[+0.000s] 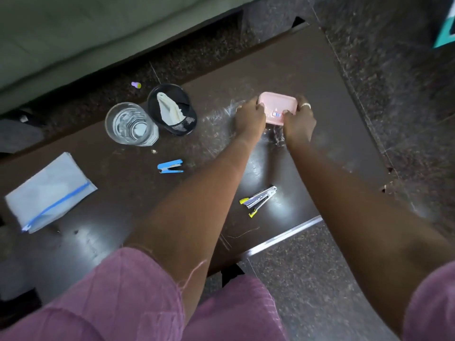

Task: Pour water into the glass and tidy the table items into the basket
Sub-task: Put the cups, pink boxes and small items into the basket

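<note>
1. Speckled dark stone floor [398, 99] surrounds a dark brown table [115, 217], its top scratched and glossy.
2. Near the table's far edge stands a clear glass [130, 124], upright, with what looks like water in it.
3. Just right of the glass, almost touching it, a black mesh basket [183, 127] sits tilted, with a white cloth [170, 108] lying inside.
4. Well to the right of the glass, past the basket, a pink box [277, 107] is held between both hands.
5. On the end of the box nearer the glass, the left hand [250, 118] has its fingers curled around the edge, gripping it.
6. On the end farther from the glass, the right hand [299, 123] grips the box as well, thumb on the top and fingers wrapped over the far end; one finger wears a ring [306, 105].
7. Whether the box rests on the table or is lifted off it cannot be told.
8. Nearer the person than the glass, slightly to its right, lies a blue stapler [170, 166].
9. Farther right of the glass and closer to the table's near edge lies a silver stapler [259, 199] with yellow ends.
10. Left of the glass and toward the person, a pale zip pouch [49, 193] with a blue zip lies flat.
11. Beyond the glass, off the table on the floor, sits a small purple and yellow object [136, 84].
</note>
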A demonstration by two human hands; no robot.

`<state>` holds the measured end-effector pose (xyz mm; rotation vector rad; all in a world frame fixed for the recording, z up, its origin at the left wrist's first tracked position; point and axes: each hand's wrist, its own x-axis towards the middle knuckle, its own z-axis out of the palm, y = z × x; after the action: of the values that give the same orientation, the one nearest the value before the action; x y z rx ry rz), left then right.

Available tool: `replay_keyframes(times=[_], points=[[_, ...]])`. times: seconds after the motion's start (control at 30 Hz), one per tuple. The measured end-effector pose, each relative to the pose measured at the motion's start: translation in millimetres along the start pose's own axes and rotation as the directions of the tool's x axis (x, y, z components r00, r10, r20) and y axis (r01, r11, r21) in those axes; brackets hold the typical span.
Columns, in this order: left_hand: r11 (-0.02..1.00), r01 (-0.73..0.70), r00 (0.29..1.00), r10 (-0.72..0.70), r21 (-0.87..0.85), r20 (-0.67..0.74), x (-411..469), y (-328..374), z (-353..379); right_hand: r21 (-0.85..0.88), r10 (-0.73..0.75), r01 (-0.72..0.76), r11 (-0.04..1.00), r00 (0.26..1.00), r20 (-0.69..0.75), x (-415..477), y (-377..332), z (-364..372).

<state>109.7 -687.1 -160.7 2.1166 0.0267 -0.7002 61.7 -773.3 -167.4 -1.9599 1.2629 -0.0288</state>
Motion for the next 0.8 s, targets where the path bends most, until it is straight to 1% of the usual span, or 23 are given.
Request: replay_keyframes(times=[0.07, 0.13, 0.2, 0.3, 0.37, 0.43, 0.5, 0.6, 0.7, 0.8], points=[[1.000, -0.021, 0.999, 0.020, -0.022, -0.039, -16, -18, -11, 0.072, -0.013, 0.016, 0.997, 0.999, -0.041, -25, 4, 9], [0.996, -0.015, 0.995, 0.006, -0.084, -0.104, -33, -35, -23, 0.110, -0.014, 0.021, 0.994, 0.998, -0.063, -51, 4, 18], [0.993, 0.001, 0.978, -0.025, -0.119, -0.208, -54, -63, -42, 0.099, -0.016, 0.022, 0.995, 0.998, -0.059, -85, 4, 36], [0.988, 0.013, 0.960, -0.056, -0.157, -0.275, -91, -99, -67, 0.082, -0.010, 0.016, 0.997, 0.997, -0.078, -136, 13, 59], [0.980, 0.046, 0.937, -0.110, -0.196, -0.333, -116, -132, -94, 0.064, -0.045, 0.048, 0.997, 0.998, -0.044, -180, 14, 82], [0.974, 0.095, 0.899, -0.173, -0.207, -0.403, -136, -166, -125, 0.041, -0.111, 0.111, 0.993, 0.994, 0.009, -222, 8, 107], [0.959, 0.137, 0.839, -0.246, -0.249, -0.485, -152, -193, -155, 0.026, -0.182, 0.181, 0.983, 0.979, 0.090, -260, -1, 132], [0.930, 0.159, 0.726, -0.338, -0.332, -0.600, -171, -230, -216, 0.065, -0.308, 0.301, 0.951, 0.924, 0.225, -318, -26, 173], [0.910, 0.139, 0.616, -0.388, -0.390, -0.685, -189, -258, -280, 0.117, -0.413, 0.396, 0.911, 0.865, 0.286, -370, -62, 212], [0.891, 0.084, 0.466, -0.431, -0.446, -0.772, -209, -284, -348, 0.190, -0.490, 0.453, 0.871, 0.786, 0.377, -424, -104, 253]])
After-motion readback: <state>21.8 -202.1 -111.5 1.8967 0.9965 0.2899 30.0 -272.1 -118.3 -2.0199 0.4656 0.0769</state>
